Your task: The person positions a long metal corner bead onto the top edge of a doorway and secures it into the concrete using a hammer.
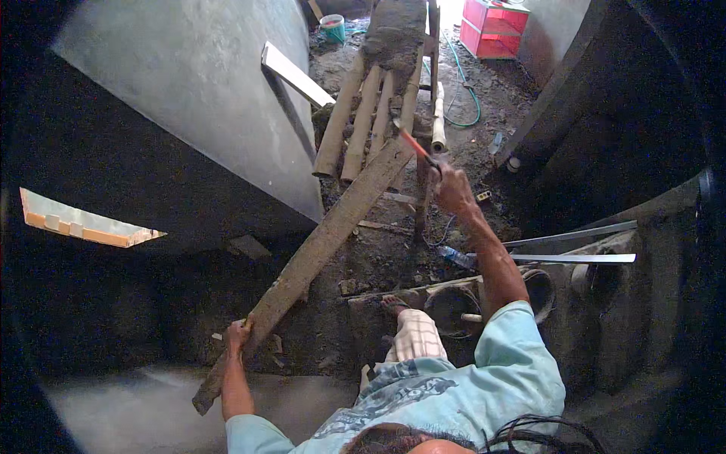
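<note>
A long, dirt-crusted wooden plank (325,242) slants from lower left up toward the middle. My left hand (237,334) is closed around its edge near the lower end. Over the plank's far end, my right hand (452,188) grips a hammer (414,142) with an orange-red and dark handle. The hammer's head is close to the plank's far corner; I cannot tell whether it touches. Just beyond lie several bamboo poles (363,125) side by side, running away from me on a raised wooden frame.
A grey wall (204,83) stands at left, with a white board (295,72) leaning on it. Farther off are a teal bucket (332,29), a green hose (476,106) and a red shelf unit (494,29). Metal strips (575,259) and a plastic bottle (456,256) lie to the right.
</note>
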`<state>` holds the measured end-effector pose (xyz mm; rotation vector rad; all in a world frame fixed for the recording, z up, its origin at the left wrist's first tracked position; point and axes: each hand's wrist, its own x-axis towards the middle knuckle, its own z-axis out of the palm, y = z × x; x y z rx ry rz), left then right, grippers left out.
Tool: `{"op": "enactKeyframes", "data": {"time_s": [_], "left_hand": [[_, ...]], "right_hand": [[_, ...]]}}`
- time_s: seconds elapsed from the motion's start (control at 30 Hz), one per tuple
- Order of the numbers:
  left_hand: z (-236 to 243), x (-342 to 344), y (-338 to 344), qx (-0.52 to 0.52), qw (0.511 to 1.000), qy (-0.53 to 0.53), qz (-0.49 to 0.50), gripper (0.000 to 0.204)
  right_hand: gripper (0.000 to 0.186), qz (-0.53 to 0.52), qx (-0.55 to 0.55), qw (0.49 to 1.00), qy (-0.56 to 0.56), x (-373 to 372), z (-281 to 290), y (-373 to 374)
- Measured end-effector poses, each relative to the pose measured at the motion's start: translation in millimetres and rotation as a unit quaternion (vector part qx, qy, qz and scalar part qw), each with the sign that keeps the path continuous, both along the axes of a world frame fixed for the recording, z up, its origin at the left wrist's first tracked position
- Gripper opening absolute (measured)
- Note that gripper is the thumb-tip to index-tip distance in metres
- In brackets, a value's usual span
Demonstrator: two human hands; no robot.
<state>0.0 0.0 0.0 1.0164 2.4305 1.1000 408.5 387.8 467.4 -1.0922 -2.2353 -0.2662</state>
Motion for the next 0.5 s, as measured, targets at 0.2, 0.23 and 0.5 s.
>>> {"op": "enactKeyframes", "data": {"time_s": [0.2,0.23,0.5], "left_hand": [[12.0,-15.1,-25.2,-0.105,0.994,0.014,-0.019,0.073],[21.0,-12.7,-21.2,-0.092,0.995,-0.018,-0.022,0.073],[23.7,-24.0,-17.3,0.006,0.994,-0.085,-0.067,0.060]], "right_hand": [[0.025,0.135,0.204,0.927,0.284,-38.9,109.9,-116.6],[0.027,0.131,0.202,0.892,0.383,-38.2,115.1,-120.8],[0.026,-0.031,-0.103,0.989,0.103,23.0,6.3,3.5]]}}
